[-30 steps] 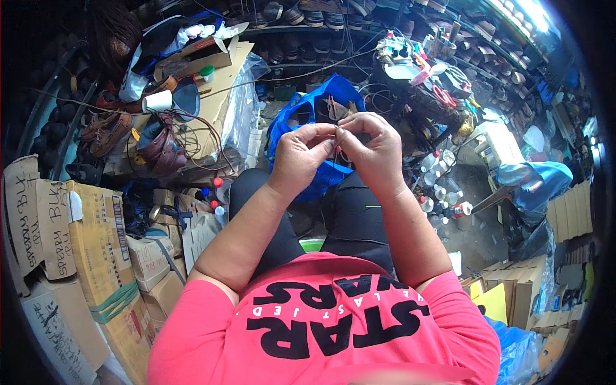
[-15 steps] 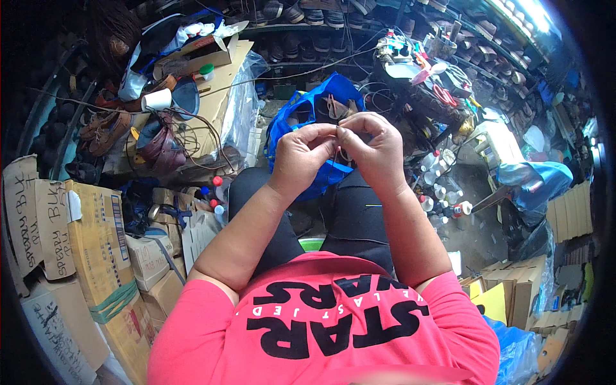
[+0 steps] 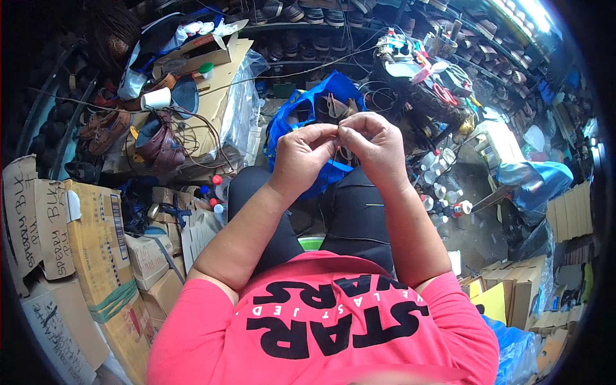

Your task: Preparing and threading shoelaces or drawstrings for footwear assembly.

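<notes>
Basically, tall cardboard box at 8 o'clock; open blue bag at 12. Left hand and right hand meet in front of the bag, each in a narrow thumb-and-finger pinch; anything held there is too small to tell. White cup at 10 o'clock.

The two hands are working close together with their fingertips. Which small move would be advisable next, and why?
Perhaps hold the left hand steady and tilt the right hand slightly. Their fingertips come together against the view of the blue bag, and whatever is between them is too small or hidden to tell.
</notes>
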Motion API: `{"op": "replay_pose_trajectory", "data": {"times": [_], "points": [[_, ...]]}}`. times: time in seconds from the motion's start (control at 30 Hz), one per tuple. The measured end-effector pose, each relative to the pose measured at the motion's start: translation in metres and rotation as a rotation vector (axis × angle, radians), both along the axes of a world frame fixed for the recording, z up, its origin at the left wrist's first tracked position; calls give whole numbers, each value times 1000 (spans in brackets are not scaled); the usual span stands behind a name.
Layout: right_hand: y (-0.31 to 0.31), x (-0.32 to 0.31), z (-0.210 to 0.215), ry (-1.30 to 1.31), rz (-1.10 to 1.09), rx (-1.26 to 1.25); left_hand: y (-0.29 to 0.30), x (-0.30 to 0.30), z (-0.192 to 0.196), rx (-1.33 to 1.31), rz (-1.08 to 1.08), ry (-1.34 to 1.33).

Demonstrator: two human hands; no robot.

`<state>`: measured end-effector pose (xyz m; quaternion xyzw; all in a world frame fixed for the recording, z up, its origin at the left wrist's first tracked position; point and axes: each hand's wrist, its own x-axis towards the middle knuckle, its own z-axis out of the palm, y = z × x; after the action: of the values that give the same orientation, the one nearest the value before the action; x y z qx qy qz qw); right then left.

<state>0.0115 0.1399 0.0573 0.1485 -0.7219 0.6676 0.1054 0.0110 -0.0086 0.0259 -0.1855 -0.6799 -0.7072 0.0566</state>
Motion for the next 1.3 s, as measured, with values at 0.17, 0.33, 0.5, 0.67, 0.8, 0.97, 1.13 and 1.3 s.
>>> {"op": "replay_pose_trajectory", "data": {"times": [0.17,0.33,0.5,0.67,0.8,0.97,1.13,1.3], "points": [[1,1,0,-22,20,-19,-1,1,0,-88,30,65],[4,2,-5,-77,79,-96,-1,2,2,-170,70,152],[6,3,-9,-149,120,-175,-2,4,-3,28,-39,-75],[9,6,-17,-156,114,-183,-6,3,-12,17,-34,-120],[13,9,-26,-82,68,-53,-11,9,-13,-19,70,-50],[16,12,-34,-102,101,-17,-12,12,1,-272,155,285],[18,13,-36,-151,114,2,-11,15,6,-360,139,370],[21,18,-34,-233,128,-36,-10,14,0,-352,151,377]]}}
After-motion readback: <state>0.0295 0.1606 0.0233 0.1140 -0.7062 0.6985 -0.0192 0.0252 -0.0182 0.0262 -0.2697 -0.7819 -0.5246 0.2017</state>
